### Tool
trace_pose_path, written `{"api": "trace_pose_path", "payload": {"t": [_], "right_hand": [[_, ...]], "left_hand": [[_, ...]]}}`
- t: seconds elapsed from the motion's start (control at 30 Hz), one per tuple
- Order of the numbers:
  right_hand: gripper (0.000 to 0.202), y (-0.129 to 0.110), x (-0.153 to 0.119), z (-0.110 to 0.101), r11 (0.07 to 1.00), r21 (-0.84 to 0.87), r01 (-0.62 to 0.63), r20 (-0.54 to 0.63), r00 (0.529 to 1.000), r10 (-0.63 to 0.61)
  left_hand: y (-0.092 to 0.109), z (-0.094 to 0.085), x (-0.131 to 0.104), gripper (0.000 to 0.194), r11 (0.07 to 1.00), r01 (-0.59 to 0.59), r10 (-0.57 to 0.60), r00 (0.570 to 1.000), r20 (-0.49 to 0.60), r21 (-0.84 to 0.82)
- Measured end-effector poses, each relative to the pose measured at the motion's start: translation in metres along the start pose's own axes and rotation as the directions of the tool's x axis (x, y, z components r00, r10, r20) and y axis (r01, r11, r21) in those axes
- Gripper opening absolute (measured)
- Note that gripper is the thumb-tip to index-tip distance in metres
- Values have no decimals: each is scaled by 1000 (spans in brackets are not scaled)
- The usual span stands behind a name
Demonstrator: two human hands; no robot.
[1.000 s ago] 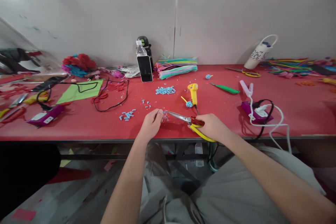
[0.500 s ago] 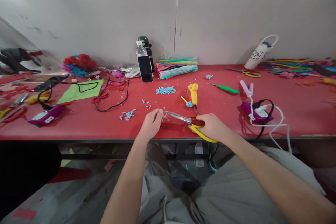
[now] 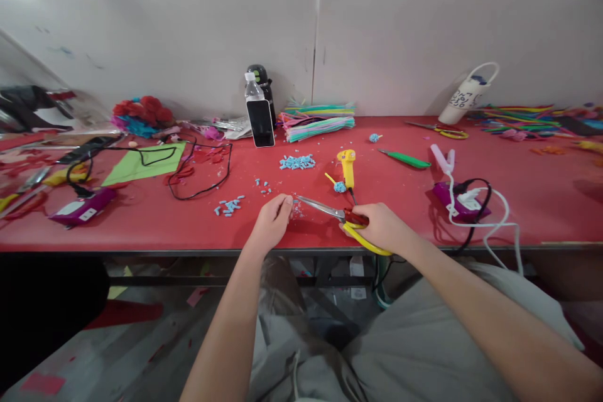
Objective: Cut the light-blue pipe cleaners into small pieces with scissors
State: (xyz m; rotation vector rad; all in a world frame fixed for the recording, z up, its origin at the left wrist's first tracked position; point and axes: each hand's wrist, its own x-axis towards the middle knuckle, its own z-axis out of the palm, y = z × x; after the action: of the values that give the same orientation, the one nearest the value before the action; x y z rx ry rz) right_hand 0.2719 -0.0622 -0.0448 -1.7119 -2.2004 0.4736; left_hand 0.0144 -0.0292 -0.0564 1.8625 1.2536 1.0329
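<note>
My right hand (image 3: 377, 226) is closed on the handles of the yellow-and-red scissors (image 3: 325, 208), whose tips point left, just right of my left hand (image 3: 276, 217). The fingers of my left hand are pinched; a tiny blue bit shows at their tips, too small to make out well. Small blue pieces lie on the red table in one pile (image 3: 298, 162) behind my hands and a looser group (image 3: 229, 206) to the left. Blue crumbs are scattered under the blades. A yellow glue gun (image 3: 347, 168) lies behind the scissors, with a blue fuzzy ball (image 3: 340, 187) beside it.
A phone (image 3: 261, 124) leans against bottles at the back, beside bundled pipe cleaners (image 3: 320, 122). Green tweezers (image 3: 406, 159), a second pair of scissors (image 3: 445, 130) and a purple power box (image 3: 461, 202) with cables are on the right. Another purple box (image 3: 83, 207) sits left.
The scissor tips have drawn slightly right, away from the fingertips of my left hand. Both hands are almost where they were.
</note>
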Motion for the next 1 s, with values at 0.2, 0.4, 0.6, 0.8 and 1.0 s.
{"api": "trace_pose_path", "payload": {"t": [0.2,0.4,0.6,0.8,1.0], "right_hand": [[30,1,0,1,1000,-18,5,16,1000,-5],[28,4,2,4,999,-35,0,10,1000,0],[30,4,2,4,1000,-16,-9,-12,1000,9],[30,2,0,1,1000,-3,-13,0,1000,13],[30,2,1,2,1000,-22,-1,7,1000,1]], "left_hand": [[0,-1,0,37,1000,-12,12,1000,-1,1],[-2,0,1,36,1000,-14,14,1000,-1,4],[-2,0,1,34,1000,-23,23,1000,1,-5],[-1,-1,0,34,1000,-26,25,1000,-9,-2],[-2,-1,0,35,1000,-29,29,1000,-4,10]]}}
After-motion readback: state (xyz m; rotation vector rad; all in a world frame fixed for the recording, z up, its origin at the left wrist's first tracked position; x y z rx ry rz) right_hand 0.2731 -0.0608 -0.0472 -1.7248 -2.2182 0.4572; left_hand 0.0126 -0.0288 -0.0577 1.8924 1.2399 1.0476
